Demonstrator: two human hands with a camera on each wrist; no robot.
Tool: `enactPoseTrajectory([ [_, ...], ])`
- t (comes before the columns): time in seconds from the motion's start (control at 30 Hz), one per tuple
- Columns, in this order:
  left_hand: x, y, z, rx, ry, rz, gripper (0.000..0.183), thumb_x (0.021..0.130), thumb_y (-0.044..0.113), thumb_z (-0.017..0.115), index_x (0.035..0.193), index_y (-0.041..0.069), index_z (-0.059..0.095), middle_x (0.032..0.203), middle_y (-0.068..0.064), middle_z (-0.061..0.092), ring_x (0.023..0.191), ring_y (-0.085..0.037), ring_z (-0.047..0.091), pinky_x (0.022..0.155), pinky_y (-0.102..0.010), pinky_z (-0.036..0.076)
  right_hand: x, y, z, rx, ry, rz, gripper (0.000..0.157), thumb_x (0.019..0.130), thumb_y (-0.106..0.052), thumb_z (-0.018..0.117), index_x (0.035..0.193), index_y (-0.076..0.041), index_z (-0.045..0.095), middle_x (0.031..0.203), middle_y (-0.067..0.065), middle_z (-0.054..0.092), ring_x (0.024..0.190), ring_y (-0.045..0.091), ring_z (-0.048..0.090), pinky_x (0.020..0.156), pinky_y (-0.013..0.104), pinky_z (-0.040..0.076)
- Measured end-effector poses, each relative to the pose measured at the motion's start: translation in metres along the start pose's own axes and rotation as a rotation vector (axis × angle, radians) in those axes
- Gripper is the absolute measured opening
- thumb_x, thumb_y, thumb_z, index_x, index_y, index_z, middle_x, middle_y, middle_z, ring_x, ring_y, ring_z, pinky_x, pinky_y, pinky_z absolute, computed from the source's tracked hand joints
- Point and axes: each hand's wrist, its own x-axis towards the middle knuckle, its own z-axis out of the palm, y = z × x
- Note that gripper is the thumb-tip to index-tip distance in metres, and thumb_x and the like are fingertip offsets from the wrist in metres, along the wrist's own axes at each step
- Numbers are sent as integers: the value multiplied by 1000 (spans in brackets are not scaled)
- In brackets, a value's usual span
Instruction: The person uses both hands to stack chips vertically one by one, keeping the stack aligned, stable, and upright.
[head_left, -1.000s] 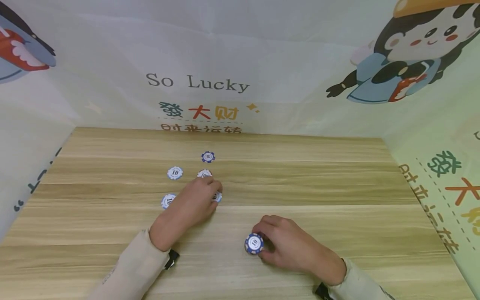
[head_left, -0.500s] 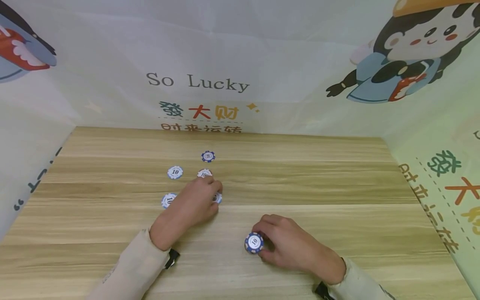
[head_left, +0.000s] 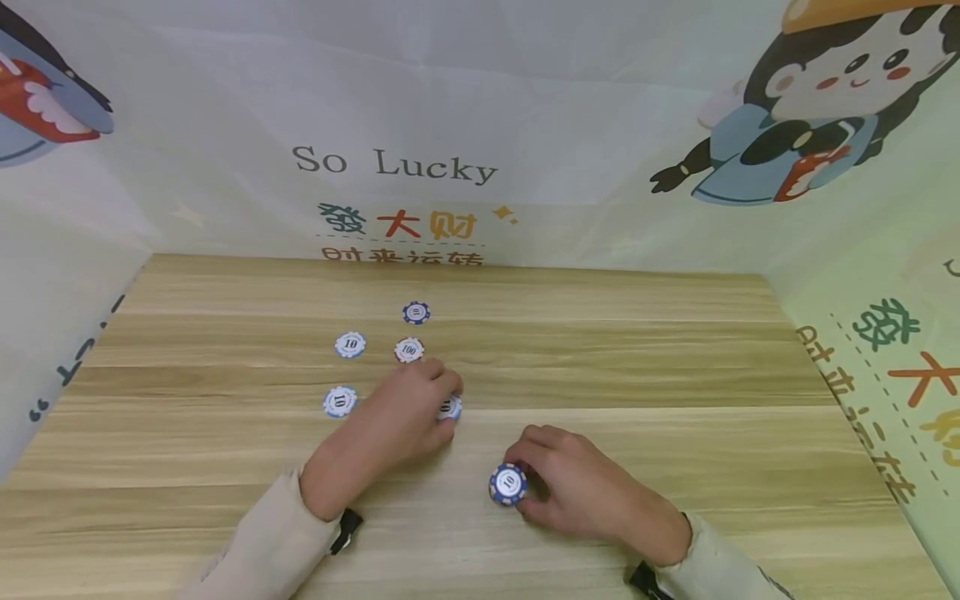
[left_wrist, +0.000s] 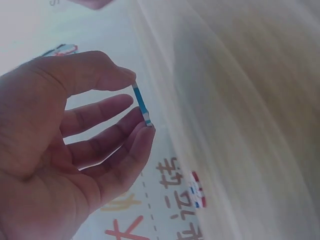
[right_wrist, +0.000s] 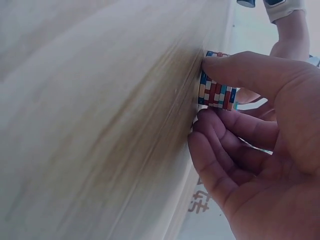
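My left hand (head_left: pixel 405 412) pinches a light-blue and white poker chip (head_left: pixel 449 408) by its edge between thumb and fingertips. In the left wrist view that chip (left_wrist: pixel 141 104) appears edge-on, raised off the table. My right hand (head_left: pixel 573 483) holds the side of a stack of poker chips (head_left: pixel 508 484), topped by a blue one marked 10. From the right wrist, the stack (right_wrist: pixel 217 82) shows several layers in blue, red, white and teal, with the thumb on one side and fingers on the other. The stack stands on the table, to the right of and nearer than the left hand.
Loose chips lie flat at the left-middle: a dark-blue chip (head_left: pixel 416 312), a red-edged 100 chip (head_left: pixel 408 349), and two light-blue 10 chips, one farther back (head_left: pixel 350 344) and one nearer (head_left: pixel 340 401). Printed cloth walls (head_left: pixel 570 233) enclose the wooden table (head_left: pixel 637 350).
My left hand has lifted the light-blue chip and carried it slightly right and toward me, uncovering the 100 chip and the nearer 10 chip. The right hand and stack have stayed put.
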Motion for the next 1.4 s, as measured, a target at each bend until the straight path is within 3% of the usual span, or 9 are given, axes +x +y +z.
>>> enactPoseTrajectory([
  [0.23,-6,18,-1,-37,34,117,23,85,6,84,105,3,74,100,-9,69,92,-28,69,82,-42,60,-3,0,0,-66,12,23,33,81,-17,94,108,-11,76,110,-5,65,99,11,58,86,29,55],
  [0.5,-14,45,-2,-94,-11,196,23,88,9,84,108,4,74,104,-5,68,92,-22,65,83,-36,59,-5,4,3,-79,55,-8,33,79,-19,95,105,-11,75,118,-3,65,107,15,58,95,34,54],
  [0.7,-17,59,4,-125,-27,249,28,85,8,84,111,6,73,105,-2,69,91,-17,63,81,-28,56,-5,6,2,-103,49,-28,39,82,-22,94,113,-7,76,121,-1,66,113,18,60,100,36,55],
  [0.9,-17,64,12,-135,12,297,28,81,8,87,105,7,72,100,0,65,87,-15,60,78,-23,52,-5,5,0,-113,28,-27,42,84,-22,94,118,-5,76,124,-2,65,116,18,59,102,36,55],
  [1.4,-16,66,23,-105,4,324,23,85,12,87,102,8,71,107,-1,67,94,-15,63,85,-25,53,-4,5,-1,-117,22,-16,40,85,-21,92,118,-5,76,125,0,66,118,19,59,104,37,54],
])
